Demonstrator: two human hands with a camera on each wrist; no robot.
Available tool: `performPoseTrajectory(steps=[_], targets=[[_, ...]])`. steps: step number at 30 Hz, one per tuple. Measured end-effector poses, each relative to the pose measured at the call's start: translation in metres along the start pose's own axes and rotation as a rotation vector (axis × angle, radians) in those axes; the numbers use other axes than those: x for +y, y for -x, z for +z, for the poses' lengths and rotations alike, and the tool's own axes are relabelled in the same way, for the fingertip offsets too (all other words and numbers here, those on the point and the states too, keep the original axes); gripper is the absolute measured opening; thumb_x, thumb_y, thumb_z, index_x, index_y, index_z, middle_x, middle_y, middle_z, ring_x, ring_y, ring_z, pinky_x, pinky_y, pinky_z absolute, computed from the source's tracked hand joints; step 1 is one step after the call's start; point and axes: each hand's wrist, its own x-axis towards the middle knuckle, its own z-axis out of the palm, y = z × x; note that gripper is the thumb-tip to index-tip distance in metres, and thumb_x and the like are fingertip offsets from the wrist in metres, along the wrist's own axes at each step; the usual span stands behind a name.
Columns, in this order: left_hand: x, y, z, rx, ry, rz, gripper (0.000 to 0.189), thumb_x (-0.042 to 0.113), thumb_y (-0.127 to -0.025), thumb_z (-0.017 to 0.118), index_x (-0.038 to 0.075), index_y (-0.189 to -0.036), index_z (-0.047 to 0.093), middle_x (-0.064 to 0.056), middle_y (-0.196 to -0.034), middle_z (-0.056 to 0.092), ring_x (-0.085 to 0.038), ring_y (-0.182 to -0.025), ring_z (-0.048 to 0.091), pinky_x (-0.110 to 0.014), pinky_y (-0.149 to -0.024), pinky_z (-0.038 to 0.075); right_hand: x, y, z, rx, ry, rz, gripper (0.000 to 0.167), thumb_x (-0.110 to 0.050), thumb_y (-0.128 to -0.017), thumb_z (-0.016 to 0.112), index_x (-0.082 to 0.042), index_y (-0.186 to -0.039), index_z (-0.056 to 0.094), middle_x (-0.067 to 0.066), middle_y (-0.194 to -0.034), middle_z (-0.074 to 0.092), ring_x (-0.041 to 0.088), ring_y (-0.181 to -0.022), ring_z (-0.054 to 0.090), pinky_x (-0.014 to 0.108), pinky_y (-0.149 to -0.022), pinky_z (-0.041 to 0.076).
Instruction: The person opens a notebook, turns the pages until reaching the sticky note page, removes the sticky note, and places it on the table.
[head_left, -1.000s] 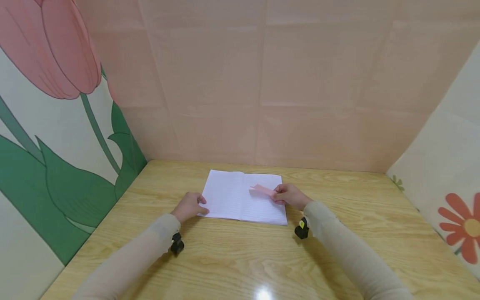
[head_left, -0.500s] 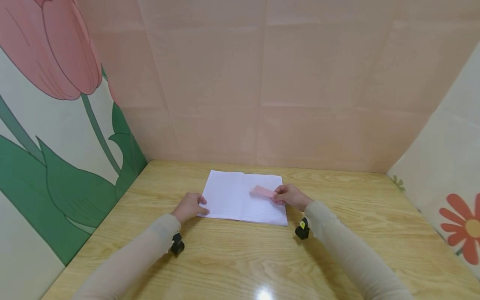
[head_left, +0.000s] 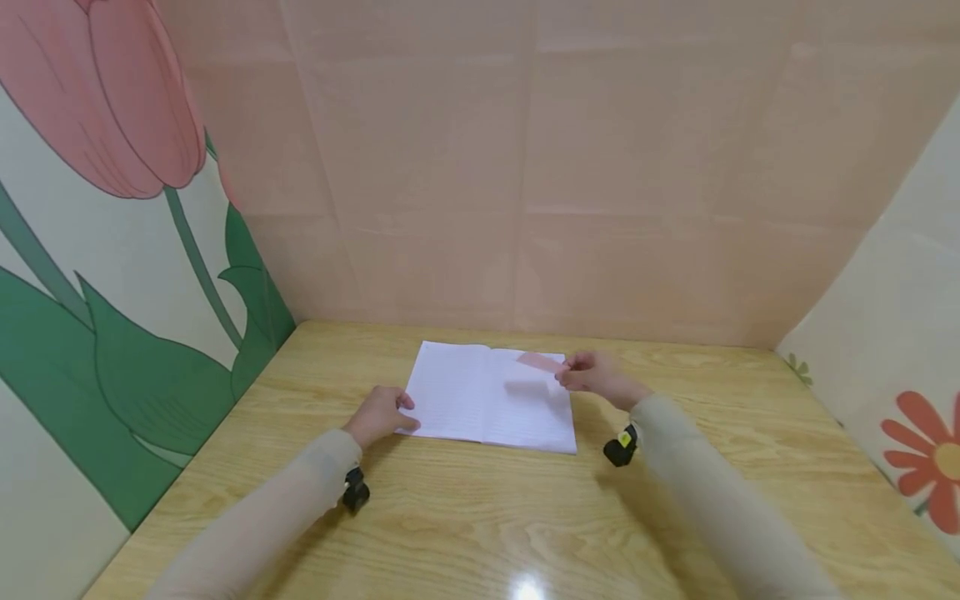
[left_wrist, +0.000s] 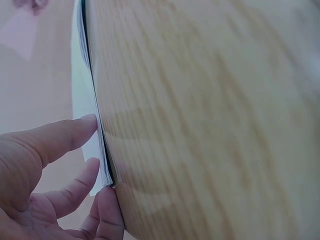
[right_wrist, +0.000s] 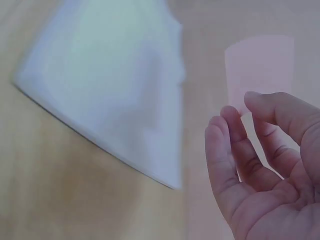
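Observation:
An open notebook [head_left: 450,392] with white lined pages lies on the wooden table. My left hand [head_left: 381,414] rests at its left side, thumb and fingertips touching the lower left corner. In the left wrist view the thumb [left_wrist: 65,137] lies along the page edge, with the fingers just below it. My right hand [head_left: 600,379] pinches one end of a pink slip of paper [head_left: 540,362] between thumb and fingers. This slip hangs above the upper part of the right page and casts a shadow there. In the right wrist view the slip [right_wrist: 260,70] sticks up beyond the fingertips.
The wooden table [head_left: 450,517] runs back to a plain pinkish backdrop [head_left: 600,167]. A tulip-printed panel [head_left: 150,333] stands at the left, a flower-printed one [head_left: 885,333] at the right. Each wrist carries a small black camera [head_left: 620,447].
My right hand has lifted the pink slip and shifted it right and away from me, off the middle of the right page. The left hand and notebook have stayed in place.

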Motion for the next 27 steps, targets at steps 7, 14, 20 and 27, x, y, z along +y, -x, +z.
performPoseTrajectory(steps=[7,14,20,27], targets=[[0.0,-0.001,0.0,-0.004,0.002,-0.002,0.025,0.012,-0.075,0.081,0.002,-0.093,0.067,-0.008,-0.095,0.063,-0.021,-0.085,0.054,-0.038,-0.081,0.047,-0.021,0.02,-0.044,0.118,0.015,-0.042,0.021,-0.003,-0.095,0.058,0.013,-0.105,0.05,-0.005,-0.092,0.066,0.003,-0.088,0.063,0.021,-0.083,0.053],[0.002,0.001,-0.002,-0.008,-0.002,-0.003,0.025,0.012,-0.076,0.081,0.002,-0.093,0.067,-0.009,-0.094,0.063,-0.021,-0.085,0.054,-0.038,-0.082,0.047,-0.006,0.037,-0.075,0.165,0.095,0.017,0.024,-0.006,-0.095,0.059,0.013,-0.106,0.049,-0.002,-0.092,0.064,0.0,-0.084,0.063,0.019,-0.078,0.054],[0.003,0.002,-0.003,-0.003,-0.008,-0.001,0.025,0.011,-0.075,0.081,0.001,-0.093,0.067,-0.009,-0.094,0.063,-0.021,-0.084,0.054,-0.038,-0.082,0.047,0.025,0.046,-0.083,0.139,0.168,0.102,0.028,-0.012,-0.096,0.06,0.012,-0.109,0.053,0.008,-0.1,0.064,0.006,-0.087,0.063,0.029,-0.085,0.055],[0.001,-0.001,0.0,0.002,-0.021,-0.001,0.025,0.013,-0.074,0.082,0.003,-0.092,0.067,-0.008,-0.092,0.062,-0.021,-0.083,0.053,-0.036,-0.08,0.046,0.046,0.048,-0.072,0.121,0.181,0.149,0.025,-0.008,-0.095,0.06,0.013,-0.107,0.055,0.015,-0.099,0.064,0.015,-0.085,0.063,0.03,-0.078,0.056]])
